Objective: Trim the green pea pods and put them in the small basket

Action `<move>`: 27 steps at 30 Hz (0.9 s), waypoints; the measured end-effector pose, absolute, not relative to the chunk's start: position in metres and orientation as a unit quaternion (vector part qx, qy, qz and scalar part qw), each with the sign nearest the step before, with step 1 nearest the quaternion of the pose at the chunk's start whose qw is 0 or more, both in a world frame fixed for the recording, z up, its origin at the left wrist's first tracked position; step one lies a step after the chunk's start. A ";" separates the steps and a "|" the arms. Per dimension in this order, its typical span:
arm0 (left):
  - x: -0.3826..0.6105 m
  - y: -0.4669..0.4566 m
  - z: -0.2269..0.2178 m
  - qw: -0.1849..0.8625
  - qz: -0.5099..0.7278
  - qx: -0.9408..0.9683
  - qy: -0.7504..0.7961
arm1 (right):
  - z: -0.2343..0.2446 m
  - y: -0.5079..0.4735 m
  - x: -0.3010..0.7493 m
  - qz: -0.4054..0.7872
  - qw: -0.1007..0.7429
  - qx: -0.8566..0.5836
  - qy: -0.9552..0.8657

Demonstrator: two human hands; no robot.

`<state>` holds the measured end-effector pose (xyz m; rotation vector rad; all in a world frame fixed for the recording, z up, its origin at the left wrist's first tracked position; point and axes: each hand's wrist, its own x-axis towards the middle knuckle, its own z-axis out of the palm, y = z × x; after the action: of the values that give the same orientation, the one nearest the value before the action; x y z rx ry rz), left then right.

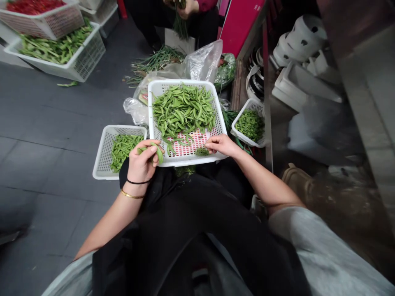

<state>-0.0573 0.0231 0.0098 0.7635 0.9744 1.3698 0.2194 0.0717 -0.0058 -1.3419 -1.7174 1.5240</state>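
My left hand [142, 160] is closed around a few snow peas [159, 154], just over the near left corner of a white plastic basket [151, 111]. A large pile of snow peas [183, 109] fills the far part of this basket. Its near part shows bare red-looking slots with a few loose pods. At the near right edge my right hand [220, 145] has its fingertips pinched together, and whatever is in them is too small to make out. Beside them lies a small heap of green trimmings [201, 152]. To the left, a smaller white basket [102, 158] holds more pods [125, 151].
A small basket of leafy greens [250, 124] stands at right beside a metal shelf with white containers [304, 84]. Beyond are plastic bags [203, 61], scallions [160, 58] and another person's hand [189, 8]. Stacked vegetable baskets [75, 68] stand at upper left.
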 end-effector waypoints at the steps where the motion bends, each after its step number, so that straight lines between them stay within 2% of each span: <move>1: -0.056 0.026 0.008 0.623 0.570 0.325 0.426 | -0.005 0.075 0.216 0.544 0.232 -0.488 -0.642; 4: -0.047 0.032 0.001 0.663 0.489 0.340 0.453 | 0.001 0.079 0.187 0.544 0.226 -0.438 -0.679; 7: -0.038 0.038 -0.007 0.668 0.457 0.356 0.467 | 0.007 0.076 0.157 0.567 0.152 -0.358 -0.726; 12: -0.049 0.051 -0.016 0.627 0.506 0.334 0.490 | 0.001 0.084 0.181 0.572 0.081 -0.382 -0.721; 14: -0.058 0.056 -0.019 0.616 0.551 0.293 0.480 | -0.007 0.096 0.205 0.557 0.024 -0.406 -0.724; 17: -0.067 0.062 -0.021 0.663 0.567 0.241 0.425 | -0.026 0.119 0.221 0.441 -0.116 -0.448 -0.769; 19: -0.067 0.064 -0.021 0.721 0.544 0.198 0.381 | -0.043 0.135 0.212 0.331 -0.173 -0.479 -0.794; 22: -0.061 0.061 -0.019 0.775 0.503 0.146 0.354 | -0.071 0.153 0.180 0.236 -0.192 -0.535 -0.788; 27: -0.058 0.050 -0.021 0.800 0.447 0.159 0.369 | -0.083 0.165 0.157 0.234 -0.199 -0.547 -0.779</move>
<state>-0.0579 0.0500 -0.0209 0.3407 0.7915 0.9580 0.1570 0.1652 -0.0829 -1.9773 -2.8153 0.8475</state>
